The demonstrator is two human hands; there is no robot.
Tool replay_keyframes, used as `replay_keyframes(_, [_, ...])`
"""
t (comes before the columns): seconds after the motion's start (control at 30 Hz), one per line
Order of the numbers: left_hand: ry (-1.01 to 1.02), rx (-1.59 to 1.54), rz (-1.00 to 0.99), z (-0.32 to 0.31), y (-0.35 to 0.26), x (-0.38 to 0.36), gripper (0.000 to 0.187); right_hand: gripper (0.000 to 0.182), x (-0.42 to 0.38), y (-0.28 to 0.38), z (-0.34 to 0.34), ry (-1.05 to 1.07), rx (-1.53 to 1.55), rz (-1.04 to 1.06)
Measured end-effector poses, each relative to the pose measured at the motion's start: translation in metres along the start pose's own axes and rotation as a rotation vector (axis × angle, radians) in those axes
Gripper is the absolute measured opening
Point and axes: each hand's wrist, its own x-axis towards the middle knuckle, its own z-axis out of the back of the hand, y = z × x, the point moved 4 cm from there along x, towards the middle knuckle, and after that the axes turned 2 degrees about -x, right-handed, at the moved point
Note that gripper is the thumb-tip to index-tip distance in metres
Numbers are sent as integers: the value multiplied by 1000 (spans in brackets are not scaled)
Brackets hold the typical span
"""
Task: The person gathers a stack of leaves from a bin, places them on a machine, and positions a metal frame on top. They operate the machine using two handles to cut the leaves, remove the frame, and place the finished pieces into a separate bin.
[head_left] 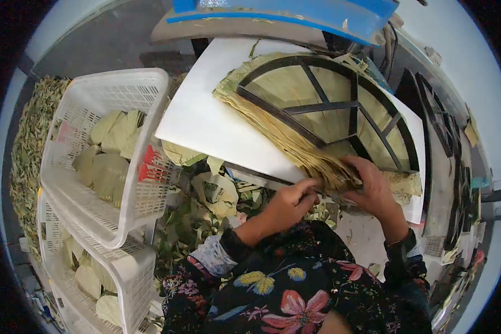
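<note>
A thick stack of dried, yellow-green leaves (284, 142) lies on a white board (192, 119), its near end reaching the board's front edge. On top of the stack rests a black metal frame (323, 107), fan-shaped with several compartments. My left hand (291, 204) is at the near end of the stack, its fingers curled, thumb and index finger close to the leaf edges; whether they pinch a leaf is too small to tell. My right hand (374, 191) wraps round the near corner of the stack, with fingers on top of the leaves.
White plastic baskets (142, 209) with round-cut leaves stand at the left. Leaf scraps (220, 195) lie below the board. A blue machine part (284, 16) is at the top. Another black frame (437, 117) sits at the right. Loose leaves (36, 139) are piled far left.
</note>
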Motion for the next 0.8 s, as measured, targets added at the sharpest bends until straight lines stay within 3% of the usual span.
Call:
replay_keyframes(0.1, [-14,-81,21,-7,0,1,33,72,-2,-14,2,-14,-69,69])
replay_keyframes(0.17, [22,-201,175,-11,0,2,36,68,-4,-18,2,-7,-65,57])
replay_keyframes(0.23, [22,-322,219,-15,9,2,36,64,-6,-29,4,-34,-65,-186])
replay_keyframes(0.37, [18,-511,252,-17,5,1,35,61,-7,-38,-3,-158,107,-205])
replay_keyframes(0.43, [19,-538,275,-18,4,2,37,61,-8,-33,-6,-140,-47,-228])
replay_keyframes(0.47, [29,-563,292,-19,4,3,39,61,-9,-32,-7,-139,-47,-220])
replay_keyframes(0.53, [5,-622,300,-21,-1,5,39,65,-8,-21,-10,-192,-79,51])
replay_keyframes(0.63, [-34,-760,288,-27,-3,5,40,71,-5,-7,-9,-230,-65,110])
replay_keyframes(0.8, [-52,-851,270,-29,-12,4,39,71,-9,-30,-23,-272,-102,-21])
